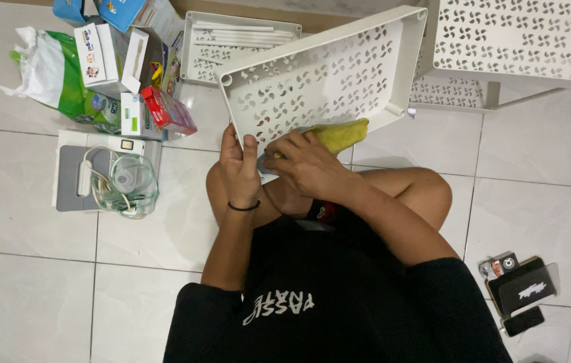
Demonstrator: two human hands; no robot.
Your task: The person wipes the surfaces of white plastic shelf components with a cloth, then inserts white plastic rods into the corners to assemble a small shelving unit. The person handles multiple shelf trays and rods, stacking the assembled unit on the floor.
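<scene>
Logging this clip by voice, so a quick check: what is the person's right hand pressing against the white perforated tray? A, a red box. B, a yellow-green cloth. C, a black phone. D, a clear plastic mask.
B: the right hand grips a yellow-green cloth laid against the white perforated tray, while the left hand holds the tray's near edge.
</scene>
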